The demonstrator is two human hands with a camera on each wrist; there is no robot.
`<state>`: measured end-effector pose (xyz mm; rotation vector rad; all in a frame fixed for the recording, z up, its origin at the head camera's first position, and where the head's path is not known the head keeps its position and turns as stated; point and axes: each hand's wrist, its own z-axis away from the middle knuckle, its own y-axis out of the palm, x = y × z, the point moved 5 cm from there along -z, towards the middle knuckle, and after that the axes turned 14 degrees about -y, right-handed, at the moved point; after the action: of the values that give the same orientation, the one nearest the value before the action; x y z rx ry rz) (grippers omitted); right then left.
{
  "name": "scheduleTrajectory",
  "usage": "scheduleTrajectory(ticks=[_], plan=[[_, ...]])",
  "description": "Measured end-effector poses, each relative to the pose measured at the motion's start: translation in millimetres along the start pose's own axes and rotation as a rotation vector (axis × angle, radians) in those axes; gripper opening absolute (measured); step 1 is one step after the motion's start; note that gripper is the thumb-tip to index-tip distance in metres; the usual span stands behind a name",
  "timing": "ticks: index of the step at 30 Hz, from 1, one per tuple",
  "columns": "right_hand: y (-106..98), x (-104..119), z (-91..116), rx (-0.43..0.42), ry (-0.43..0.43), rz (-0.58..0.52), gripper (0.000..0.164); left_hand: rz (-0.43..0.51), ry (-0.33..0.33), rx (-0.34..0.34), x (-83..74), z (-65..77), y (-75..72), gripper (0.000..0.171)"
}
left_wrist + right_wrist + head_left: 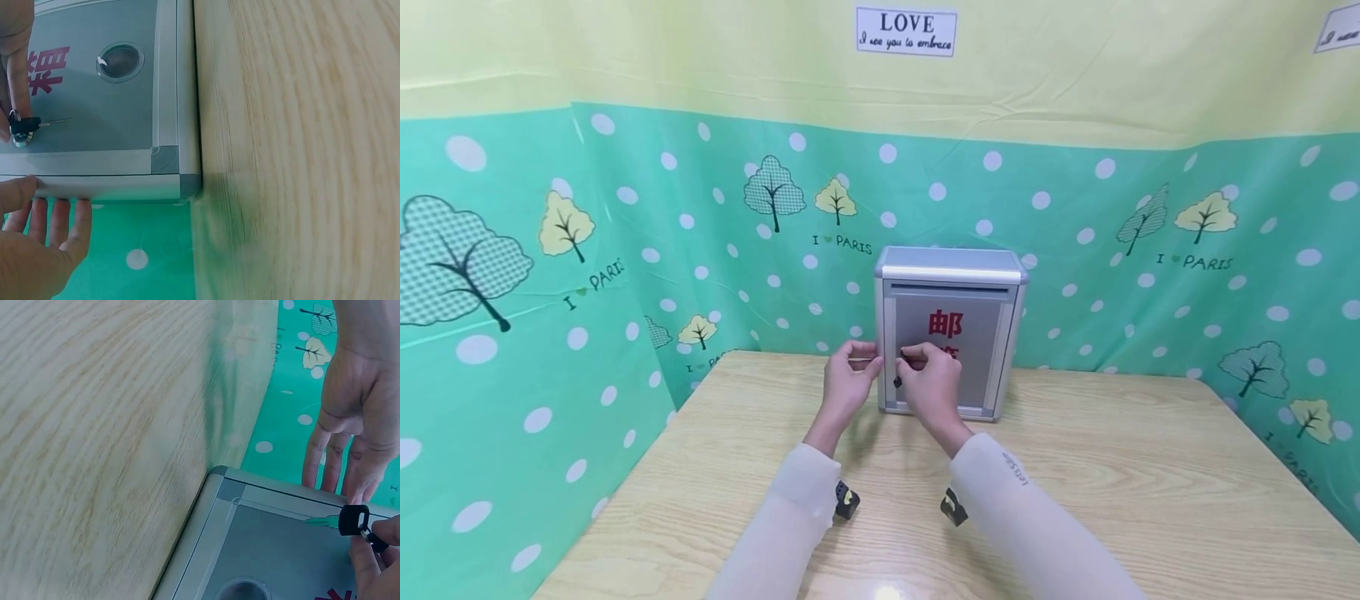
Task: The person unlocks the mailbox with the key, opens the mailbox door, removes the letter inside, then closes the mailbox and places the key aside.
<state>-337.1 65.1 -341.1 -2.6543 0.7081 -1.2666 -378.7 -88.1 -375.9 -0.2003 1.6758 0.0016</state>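
A silver-grey mailbox with red characters and a slot near its top stands upright on the table. My right hand pinches a black-headed key at the lock on the left of its front. From the same ring a second key dangles, its thin blade sticking out, also seen as the loose key in the left wrist view. My left hand touches the mailbox's left side, thumb near the front edge and fingers fairly straight. The lock is mostly hidden behind my right fingers.
The mailbox stands on a light wood-grain table, near its back edge. Behind and to the sides hangs a green and yellow curtain with trees and dots. Small black devices sit under both wrists. A round window is set low in the mailbox door.
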Motion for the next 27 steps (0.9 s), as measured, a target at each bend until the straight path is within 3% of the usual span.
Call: scheduleTrajectory(ticks=[27], plan=[[-6.8, 1.5, 3.8, 0.056, -0.079, 0.032, 0.020, -0.001, -0.024, 0.001, 0.9, -0.2, 0.0, 0.022]])
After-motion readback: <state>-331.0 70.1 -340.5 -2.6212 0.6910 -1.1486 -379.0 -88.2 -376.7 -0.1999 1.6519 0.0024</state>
